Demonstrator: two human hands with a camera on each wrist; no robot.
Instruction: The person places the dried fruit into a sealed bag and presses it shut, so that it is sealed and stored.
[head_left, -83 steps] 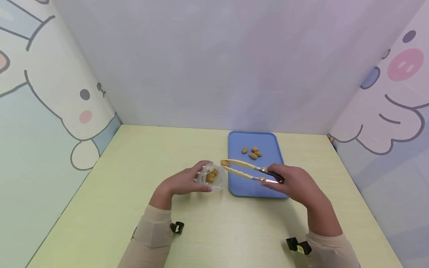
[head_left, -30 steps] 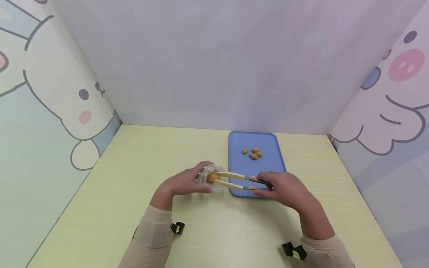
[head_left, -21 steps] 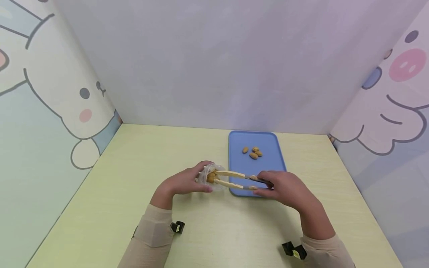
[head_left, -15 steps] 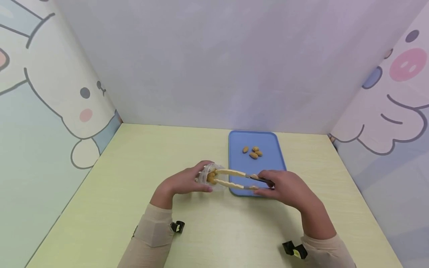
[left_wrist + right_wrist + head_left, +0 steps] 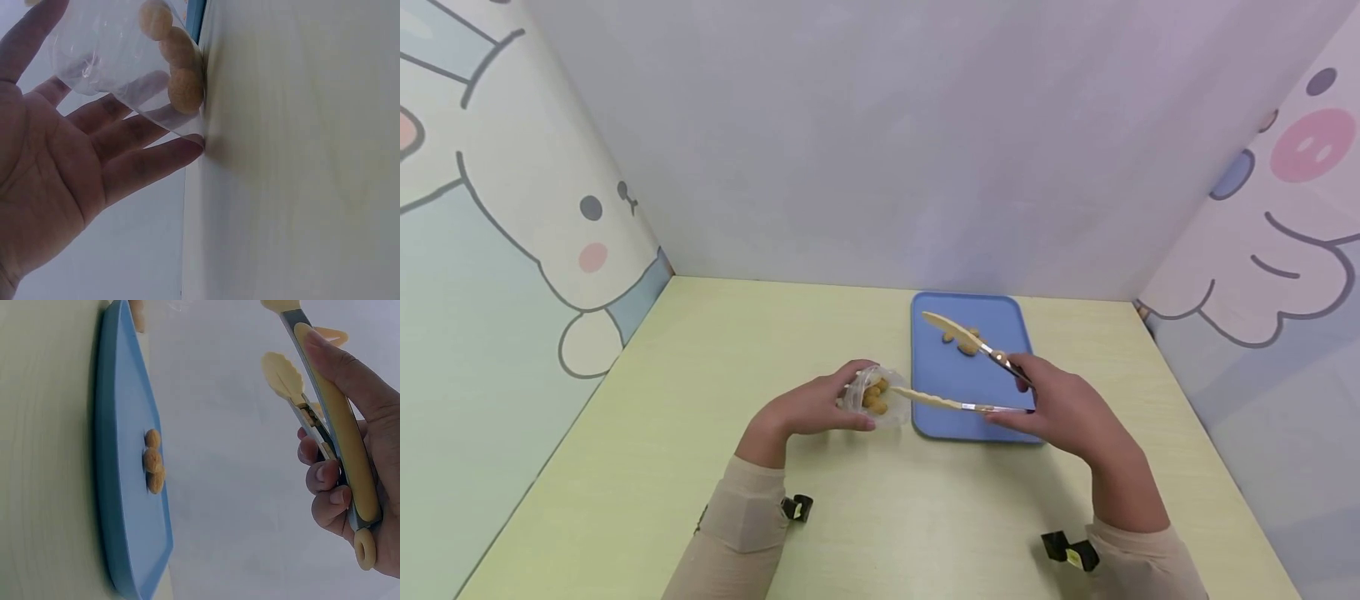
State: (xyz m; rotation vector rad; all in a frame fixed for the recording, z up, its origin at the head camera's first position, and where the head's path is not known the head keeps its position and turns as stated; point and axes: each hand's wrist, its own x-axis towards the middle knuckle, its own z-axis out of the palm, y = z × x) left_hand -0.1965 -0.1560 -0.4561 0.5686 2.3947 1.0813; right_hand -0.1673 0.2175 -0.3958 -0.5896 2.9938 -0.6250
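Note:
My left hand grips a clear plastic cup, its mouth facing right. Inside the cup lie several brown nuts, also visible through its wall in the left wrist view. My right hand holds a pair of tongs with cream tips and cream handle grips. The tongs' arms are spread wide with no nut between them. One tip is at the cup's mouth; the other is over the blue tray. Several almond-like nuts rest on the tray, partly hidden by the upper tong arm in the head view.
The tray lies on a pale yellow tabletop, right of the cup and near the back wall. Side walls with cartoon animals flank the table. A black clip-like piece is on each sleeve.
Earlier the tongs carried a nut to the cup and reached into its mouth. Now their arms have spread apart, and my right hand has drawn back rightward. The left hand and cup stay put.

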